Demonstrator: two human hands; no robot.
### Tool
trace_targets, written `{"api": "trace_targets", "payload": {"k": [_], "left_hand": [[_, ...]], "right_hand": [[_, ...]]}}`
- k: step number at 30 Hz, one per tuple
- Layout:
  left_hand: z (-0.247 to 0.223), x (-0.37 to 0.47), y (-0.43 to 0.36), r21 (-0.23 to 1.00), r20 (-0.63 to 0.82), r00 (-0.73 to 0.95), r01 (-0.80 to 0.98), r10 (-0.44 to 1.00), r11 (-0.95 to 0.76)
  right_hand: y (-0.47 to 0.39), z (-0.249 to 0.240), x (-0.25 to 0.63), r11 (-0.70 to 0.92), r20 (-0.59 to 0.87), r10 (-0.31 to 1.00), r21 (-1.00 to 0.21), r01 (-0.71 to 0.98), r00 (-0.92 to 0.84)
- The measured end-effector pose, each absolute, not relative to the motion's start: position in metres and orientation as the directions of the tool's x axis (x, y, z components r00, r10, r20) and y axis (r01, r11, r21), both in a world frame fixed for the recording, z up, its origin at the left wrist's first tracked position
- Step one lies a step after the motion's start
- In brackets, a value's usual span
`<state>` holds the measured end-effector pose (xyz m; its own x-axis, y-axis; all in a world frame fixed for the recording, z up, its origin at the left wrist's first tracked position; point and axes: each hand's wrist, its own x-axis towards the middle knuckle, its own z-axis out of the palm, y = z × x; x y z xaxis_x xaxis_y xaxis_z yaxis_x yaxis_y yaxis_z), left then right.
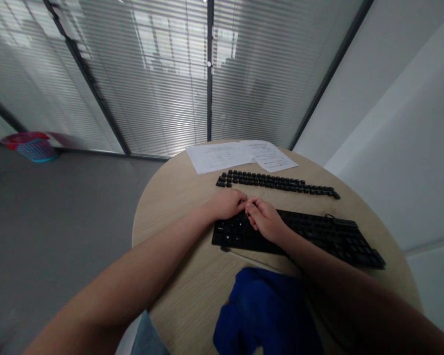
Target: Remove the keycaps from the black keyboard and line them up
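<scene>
A black keyboard [311,229] lies on the round wooden table, with keys in place at its left end. Over its upper left part, my left hand [229,203] is closed, its fingers curled down near the keys. Close beside it, my right hand [264,219] pinches thumb and fingers together above the keyboard. The two hands' fingertips nearly meet. Whatever sits between the fingers of either hand is too small or hidden to make out. Beyond the hands, loose black keycaps [277,182] are laid out in rows on the tabletop.
Printed paper sheets [222,156] lie at the table's far edge. A crumpled blue cloth [264,310] is at the near side, by a cable. The round table [185,197] stands near glass partitions with blinds [163,88]. A red and blue basket [37,148] sits on the floor, far left.
</scene>
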<state>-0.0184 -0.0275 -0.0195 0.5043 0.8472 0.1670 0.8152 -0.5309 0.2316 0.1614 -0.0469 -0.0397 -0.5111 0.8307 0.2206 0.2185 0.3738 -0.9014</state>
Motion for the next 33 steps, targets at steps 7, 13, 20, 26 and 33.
{"api": "trace_targets", "payload": {"k": [7,13,20,26,33], "left_hand": [[-0.015,-0.017,-0.029,0.258,0.177,0.502,0.807,0.847,-0.532],[-0.02,-0.019,-0.026,0.246,0.181,0.499,0.811,0.848,-0.53],[-0.025,-0.02,-0.022,0.255,0.186,0.503,0.805,0.844,-0.536],[-0.021,-0.019,-0.025,0.263,0.17,0.469,0.826,0.867,-0.499],[-0.017,-0.018,-0.028,0.253,0.178,0.488,0.817,0.855,-0.519]], "right_hand": [[-0.056,-0.027,0.162,0.578,0.338,0.721,-0.774,0.256,-0.605],[-0.061,-0.02,0.161,0.703,0.401,0.638,-0.651,0.285,-0.658],[-0.062,-0.018,0.159,0.742,0.412,0.613,-0.593,0.313,-0.675],[-0.063,-0.018,0.159,0.759,0.404,0.592,-0.572,0.312,-0.698],[-0.062,-0.023,0.162,0.733,0.483,0.62,-0.637,0.238,-0.618]]}}
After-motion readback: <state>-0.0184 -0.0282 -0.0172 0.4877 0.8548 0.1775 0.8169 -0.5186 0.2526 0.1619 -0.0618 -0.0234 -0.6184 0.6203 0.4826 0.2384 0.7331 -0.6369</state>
